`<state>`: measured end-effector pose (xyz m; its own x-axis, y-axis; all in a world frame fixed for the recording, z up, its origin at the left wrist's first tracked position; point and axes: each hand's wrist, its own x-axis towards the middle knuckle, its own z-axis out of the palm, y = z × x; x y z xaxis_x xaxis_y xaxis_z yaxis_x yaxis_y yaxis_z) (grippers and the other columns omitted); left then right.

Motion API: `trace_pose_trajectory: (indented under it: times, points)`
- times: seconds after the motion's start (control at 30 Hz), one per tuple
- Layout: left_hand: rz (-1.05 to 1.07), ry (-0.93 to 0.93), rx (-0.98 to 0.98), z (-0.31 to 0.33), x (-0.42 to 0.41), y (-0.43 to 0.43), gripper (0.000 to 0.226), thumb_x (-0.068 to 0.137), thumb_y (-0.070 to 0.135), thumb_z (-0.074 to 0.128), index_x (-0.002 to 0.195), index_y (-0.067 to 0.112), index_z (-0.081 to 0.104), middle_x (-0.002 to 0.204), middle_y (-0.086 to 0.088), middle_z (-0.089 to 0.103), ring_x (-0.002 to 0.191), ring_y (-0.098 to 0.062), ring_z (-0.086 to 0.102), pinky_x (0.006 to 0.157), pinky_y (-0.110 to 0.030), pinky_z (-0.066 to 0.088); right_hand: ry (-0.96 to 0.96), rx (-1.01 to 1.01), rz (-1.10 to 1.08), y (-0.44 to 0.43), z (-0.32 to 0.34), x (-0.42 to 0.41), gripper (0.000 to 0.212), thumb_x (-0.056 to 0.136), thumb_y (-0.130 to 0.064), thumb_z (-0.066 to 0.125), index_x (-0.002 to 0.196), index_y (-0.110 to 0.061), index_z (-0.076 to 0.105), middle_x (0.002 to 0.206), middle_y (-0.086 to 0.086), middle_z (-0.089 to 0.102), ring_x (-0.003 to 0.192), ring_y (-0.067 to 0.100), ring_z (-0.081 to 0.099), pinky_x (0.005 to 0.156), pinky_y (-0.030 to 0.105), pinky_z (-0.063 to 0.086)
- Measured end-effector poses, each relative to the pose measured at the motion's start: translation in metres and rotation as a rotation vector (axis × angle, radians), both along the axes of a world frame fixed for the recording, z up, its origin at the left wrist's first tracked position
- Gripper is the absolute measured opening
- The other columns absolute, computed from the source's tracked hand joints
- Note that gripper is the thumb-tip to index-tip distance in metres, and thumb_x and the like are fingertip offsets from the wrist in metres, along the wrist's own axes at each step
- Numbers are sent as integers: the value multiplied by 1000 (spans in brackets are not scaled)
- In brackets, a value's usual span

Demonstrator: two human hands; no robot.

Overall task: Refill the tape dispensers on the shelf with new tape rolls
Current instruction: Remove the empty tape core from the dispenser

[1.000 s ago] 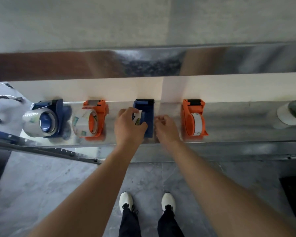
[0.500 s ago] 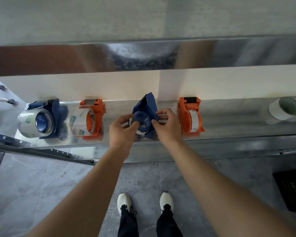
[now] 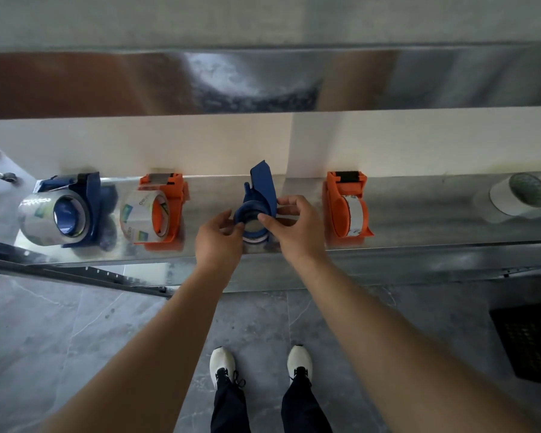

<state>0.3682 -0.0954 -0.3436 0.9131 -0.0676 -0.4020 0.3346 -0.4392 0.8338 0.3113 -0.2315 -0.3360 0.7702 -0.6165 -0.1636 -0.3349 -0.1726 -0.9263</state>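
blue plastic tape dispenser (image 3: 260, 195), mid-shelf, now tipped up off the steel shelf (image 3: 434, 214), hub facing the viewer. left hand (image 3: 221, 237) pinches its 8 o'clock rim; right hand (image 3: 294, 228) clamps the 3 o'clock side. worn roll likely coming off.

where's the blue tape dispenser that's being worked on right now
In the head view it sits mid-shelf, the blue dispenser tilted up between the left hand and right hand, with an orange dispenser to its right.
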Motion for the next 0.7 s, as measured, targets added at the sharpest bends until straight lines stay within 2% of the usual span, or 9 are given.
trace_pose_trajectory:
  times: [0.1, 0.23, 0.37, 0.43, 0.5, 0.53, 0.63, 0.7]
  points:
    - [37, 3, -15, -2, -1, 2, 42, 100, 20, 73, 142, 21, 66, 112, 6, 74, 100, -21, 75, 95, -44, 63, 2, -30, 18, 0, 2, -1, 42, 82, -29, 87, 117, -17, 67, 102, -16, 67, 83, -15, 62, 69, 3, 49]
    - [47, 29, -29, -1, -2, 2, 33, 100, 20, 72, 132, 23, 72, 107, 8, 75, 98, -23, 77, 92, -48, 64, 18, -90, 45, -2, 6, -3, 39, 87, -23, 83, 121, -14, 68, 101, -14, 64, 80, -14, 58, 68, -2, 44]
    - [43, 35, -39, 0, -2, 4, 30, 101, 16, 69, 131, 22, 73, 103, 10, 75, 91, -19, 76, 89, -48, 66, 45, -156, 63, -9, 9, -3, 33, 92, -17, 77, 124, -16, 70, 104, -15, 68, 83, -13, 59, 71, -1, 46]
    - [56, 56, -55, -1, -3, 5, 29, 102, 14, 69, 130, 20, 73, 98, 15, 74, 85, -16, 76, 87, -48, 66, 65, -193, 64, -17, 13, -1, 30, 94, -13, 73, 124, -17, 71, 111, -11, 72, 90, -5, 63, 80, 8, 52]
    - [55, 61, -57, -1, -4, 6, 29, 102, 15, 69, 129, 18, 74, 96, 15, 75, 82, -14, 77, 87, -47, 67, 81, -190, 61, -26, 14, 0, 29, 95, -14, 73, 123, -18, 72, 113, -8, 75, 100, 4, 67, 90, 26, 59]
    - [53, 62, -59, 0, -5, 5, 29, 101, 15, 69, 129, 19, 74, 97, 15, 76, 82, -13, 77, 87, -46, 67, 91, -183, 70, -28, 15, 0, 29, 95, -15, 73, 124, -18, 73, 114, -7, 75, 103, 6, 68, 93, 31, 59]
    - [51, 69, -57, 2, -6, 4, 28, 102, 15, 69, 128, 20, 75, 98, 15, 76, 85, -15, 77, 87, -47, 67, 109, -197, 91, -30, 16, 0, 31, 94, -18, 74, 125, -17, 72, 116, -6, 74, 105, 8, 67, 95, 33, 58]
    - [55, 73, -58, 5, -5, 3, 27, 101, 16, 69, 127, 20, 75, 102, 12, 76, 87, -16, 76, 88, -47, 66, 116, -207, 90, -27, 17, 0, 38, 93, -22, 77, 130, -16, 69, 121, -4, 73, 108, 9, 66, 95, 30, 57]
